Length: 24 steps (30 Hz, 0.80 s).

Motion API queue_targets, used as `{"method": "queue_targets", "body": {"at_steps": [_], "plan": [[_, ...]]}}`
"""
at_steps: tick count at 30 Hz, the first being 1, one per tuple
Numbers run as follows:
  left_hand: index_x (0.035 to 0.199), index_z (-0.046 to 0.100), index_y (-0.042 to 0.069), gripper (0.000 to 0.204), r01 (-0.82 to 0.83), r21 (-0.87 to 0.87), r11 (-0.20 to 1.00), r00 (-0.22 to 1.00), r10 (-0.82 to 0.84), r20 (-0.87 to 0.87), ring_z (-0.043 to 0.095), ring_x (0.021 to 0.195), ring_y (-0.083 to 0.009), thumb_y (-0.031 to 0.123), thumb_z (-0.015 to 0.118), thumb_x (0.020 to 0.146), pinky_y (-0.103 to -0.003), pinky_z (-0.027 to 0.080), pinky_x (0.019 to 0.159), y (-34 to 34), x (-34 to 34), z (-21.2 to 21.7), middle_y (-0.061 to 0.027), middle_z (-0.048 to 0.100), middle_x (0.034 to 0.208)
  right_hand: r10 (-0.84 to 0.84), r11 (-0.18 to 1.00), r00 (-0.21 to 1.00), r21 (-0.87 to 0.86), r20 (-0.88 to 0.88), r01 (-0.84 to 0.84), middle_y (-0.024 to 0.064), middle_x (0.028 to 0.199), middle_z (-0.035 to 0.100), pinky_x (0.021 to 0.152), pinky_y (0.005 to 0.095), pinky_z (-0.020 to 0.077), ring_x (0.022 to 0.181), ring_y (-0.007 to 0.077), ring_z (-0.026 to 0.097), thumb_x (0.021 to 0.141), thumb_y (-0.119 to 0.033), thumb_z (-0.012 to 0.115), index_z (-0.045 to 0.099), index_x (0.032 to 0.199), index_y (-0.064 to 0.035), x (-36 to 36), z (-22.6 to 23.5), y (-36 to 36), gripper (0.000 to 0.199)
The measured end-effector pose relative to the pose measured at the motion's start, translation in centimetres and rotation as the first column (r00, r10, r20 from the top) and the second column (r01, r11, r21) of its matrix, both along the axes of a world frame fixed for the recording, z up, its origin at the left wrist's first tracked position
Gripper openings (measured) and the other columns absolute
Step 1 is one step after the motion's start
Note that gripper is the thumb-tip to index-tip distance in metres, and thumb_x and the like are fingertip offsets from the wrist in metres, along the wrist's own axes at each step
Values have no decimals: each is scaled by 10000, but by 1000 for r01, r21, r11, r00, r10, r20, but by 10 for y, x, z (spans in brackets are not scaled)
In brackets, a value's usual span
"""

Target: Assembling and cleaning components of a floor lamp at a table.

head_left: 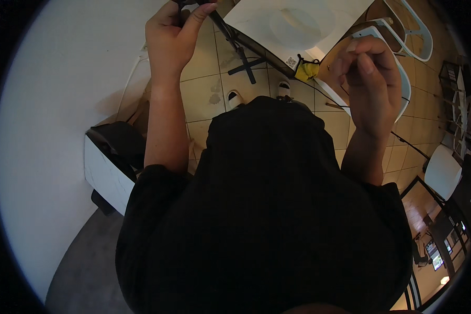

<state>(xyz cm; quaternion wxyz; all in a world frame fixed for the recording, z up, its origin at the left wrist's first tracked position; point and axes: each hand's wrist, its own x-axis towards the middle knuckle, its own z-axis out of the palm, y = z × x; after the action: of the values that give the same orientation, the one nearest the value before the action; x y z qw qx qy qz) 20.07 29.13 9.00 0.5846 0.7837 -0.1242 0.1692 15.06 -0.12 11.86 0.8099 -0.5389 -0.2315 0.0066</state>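
Note:
My left hand (172,44) is raised at the top, beside the near left corner of a white table. Its fingers and thumb close round a black object (193,2), mostly cut off by the upper edge, so its kind does not show. My right hand (374,78) is lifted to the right of the table, in front of a white chair (403,97). Its fingers curl in towards the thumb; whether anything small is between them I cannot make out. On the white table (246,21) is a pale round shape (303,23). A yellow and black cloth item (307,69) hangs at its near corner.
A black cross-shaped table foot (247,68) stands on the tiled floor (201,97) ahead of my shoes (234,97). A white wall (63,78) runs along the left, with a marble-patterned box (107,170) holding dark fabric. More chairs and a glass partition are at right.

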Motion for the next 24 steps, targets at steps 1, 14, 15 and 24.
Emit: {"method": "queue_targets", "body": {"at_steps": [1,14,15,24], "plan": [[1113,664,-53,232,3,2,1000,1000,-3,8,636,925,-107,68,688,917,-233,481,855,-6,-3,4,-104,712,1028,20,1000,1000,-15,-13,-20,91,825,630,669,246,473,722,117,578,990,-107,532,594,1105,31,-1,1,3,190],[1031,695,-20,143,-157,33,987,971,148,187,523,672,-11,44,692,903,-170,423,621,-22,1,-19,5,697,857,8,996,987,-85,-161,-22,83,855,641,697,237,476,732,98,574,976,-77,550,616,1078,31,-6,-10,28,163],[1031,695,-20,143,-156,30,987,971,147,189,523,672,-11,44,692,903,-170,423,621,-23,2,-16,5,697,857,2,996,989,-87,-150,-15,82,857,642,696,238,477,731,98,574,975,-76,551,617,1077,30,-6,-9,30,161],[1072,665,-22,176,-10,68,998,991,1,131,657,817,-63,46,678,910,-205,518,728,-10,34,-23,-43,714,922,-43,989,975,-149,-220,10,65,845,634,713,246,464,755,101,571,976,-81,551,615,1072,22,-7,-26,58,155]]}}
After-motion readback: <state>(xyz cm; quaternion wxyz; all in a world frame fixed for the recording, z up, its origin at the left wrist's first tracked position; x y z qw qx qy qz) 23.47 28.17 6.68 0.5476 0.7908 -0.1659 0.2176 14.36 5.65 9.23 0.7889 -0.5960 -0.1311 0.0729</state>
